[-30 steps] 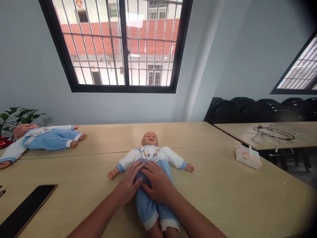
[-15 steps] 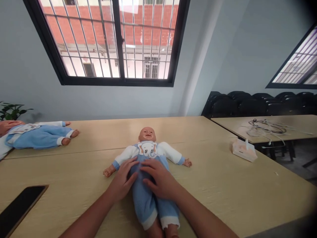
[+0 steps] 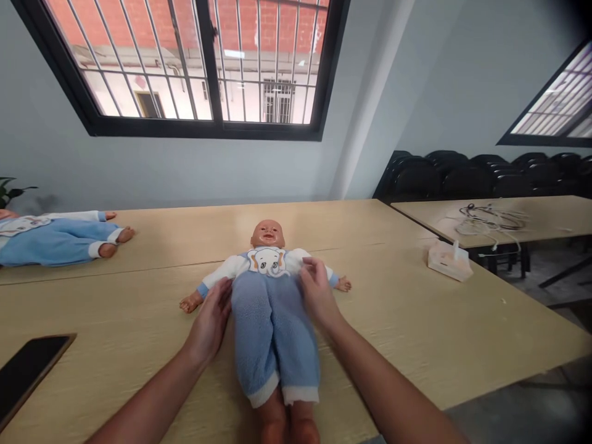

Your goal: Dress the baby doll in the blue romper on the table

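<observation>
A baby doll (image 3: pixel 272 308) in a blue and white elephant outfit lies on its back on the wooden table (image 3: pixel 393 345), its head toward the window and its arms spread. My left hand (image 3: pixel 210 324) rests along the doll's left-of-picture side, by the waist, its fingers extended. On the opposite side, my right hand (image 3: pixel 319 293) is against the doll's side near the upper arm, fingers stretched and slightly curved. Neither hand is wrapped around the doll. The undersides of both hands are partly hidden.
A second doll (image 3: pixel 60 237) in like clothes lies at the far left. A dark phone (image 3: pixel 32 373) is at the near left. To the right stand a tissue box (image 3: pixel 449 260) and a side table with tangled cables (image 3: pixel 493 219). Black chairs (image 3: pixel 467 179) are stacked behind.
My hands have moved apart, from the doll's belly to its two sides. The trouser legs now look straighter and closer together. The view has tipped downward a little.
</observation>
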Action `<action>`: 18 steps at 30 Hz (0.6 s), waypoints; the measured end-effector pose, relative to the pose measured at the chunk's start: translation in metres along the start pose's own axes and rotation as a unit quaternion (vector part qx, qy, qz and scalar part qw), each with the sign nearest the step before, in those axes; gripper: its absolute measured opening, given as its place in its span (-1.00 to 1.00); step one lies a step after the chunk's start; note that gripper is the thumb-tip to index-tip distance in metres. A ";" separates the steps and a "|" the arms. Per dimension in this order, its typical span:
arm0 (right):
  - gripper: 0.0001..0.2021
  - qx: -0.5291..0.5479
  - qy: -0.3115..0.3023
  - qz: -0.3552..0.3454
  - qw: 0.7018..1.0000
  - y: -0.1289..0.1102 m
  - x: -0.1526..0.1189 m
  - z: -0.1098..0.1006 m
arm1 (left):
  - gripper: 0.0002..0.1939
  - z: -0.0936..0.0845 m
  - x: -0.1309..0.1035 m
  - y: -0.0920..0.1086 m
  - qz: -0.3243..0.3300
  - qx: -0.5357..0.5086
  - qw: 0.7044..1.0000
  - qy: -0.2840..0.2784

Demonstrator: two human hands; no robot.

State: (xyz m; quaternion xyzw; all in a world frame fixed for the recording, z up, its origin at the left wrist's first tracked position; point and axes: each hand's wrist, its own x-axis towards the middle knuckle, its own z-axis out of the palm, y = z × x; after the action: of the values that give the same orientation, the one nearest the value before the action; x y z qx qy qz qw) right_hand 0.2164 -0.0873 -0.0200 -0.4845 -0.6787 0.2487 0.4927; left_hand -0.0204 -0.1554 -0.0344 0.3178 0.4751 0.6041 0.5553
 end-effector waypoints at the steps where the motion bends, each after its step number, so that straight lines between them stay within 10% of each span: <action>1: -0.52 -0.007 -0.033 -0.040 0.999 -0.007 -0.002 -0.003 | -0.35 0.000 0.000 -0.003 0.011 0.013 1.000 -0.017; 5: -0.56 -0.057 -0.234 -0.190 0.952 -0.027 -0.012 -0.003 | -0.27 -0.007 0.002 -0.015 0.017 0.076 0.991 -0.110; 13: -0.41 -0.098 -0.303 -0.279 0.906 -0.043 -0.014 -0.010 | -0.47 -0.011 -0.006 -0.003 0.271 0.420 0.863 -0.070; 18: -0.38 -0.154 -0.319 -0.247 0.902 -0.054 -0.025 0.005 | -0.56 -0.020 0.004 0.007 0.280 0.406 0.870 0.002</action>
State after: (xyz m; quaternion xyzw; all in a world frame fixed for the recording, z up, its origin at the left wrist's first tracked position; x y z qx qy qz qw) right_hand 0.1907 -0.1316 0.0116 -0.2659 -0.9272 0.1532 0.2146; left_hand -0.0422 -0.1551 -0.0356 0.6337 0.5708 0.4885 0.1843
